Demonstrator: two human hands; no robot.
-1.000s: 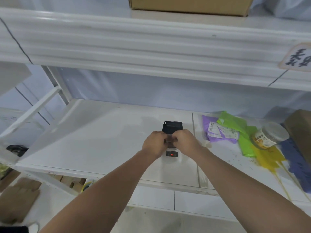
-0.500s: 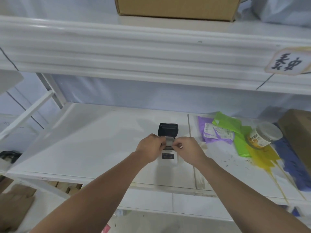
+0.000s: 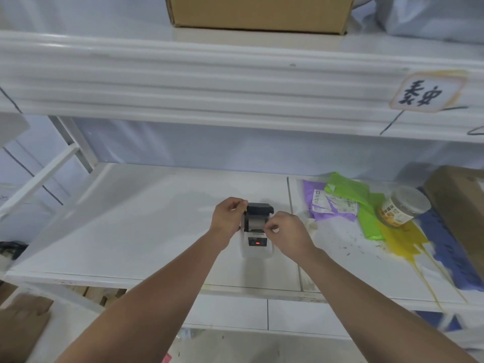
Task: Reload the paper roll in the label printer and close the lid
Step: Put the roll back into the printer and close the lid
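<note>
A small white label printer [image 3: 257, 248] with a red light on its front panel stands on the white shelf [image 3: 146, 231]. Its black lid [image 3: 259, 208] is tipped up at the back. A white paper roll [image 3: 256, 223] shows in the open bay. My left hand [image 3: 228, 218] rests against the printer's left side, its fingertips at the lid's left corner. My right hand [image 3: 285, 233] is curled at the printer's right side beside the bay. Whether either hand holds the paper's end I cannot tell.
To the right on the shelf lie purple, green, yellow and blue plastic bags [image 3: 361, 205], a lidded jar [image 3: 402, 210] on its side and a cardboard box [image 3: 461, 205]. An upper shelf beam [image 3: 235, 85] with a label hangs overhead, carrying another carton [image 3: 258, 14].
My hands have spread apart from over the bay to the printer's two sides, uncovering the paper roll. The left hand has risen to the lid's corner. The view has tilted up slightly.
</note>
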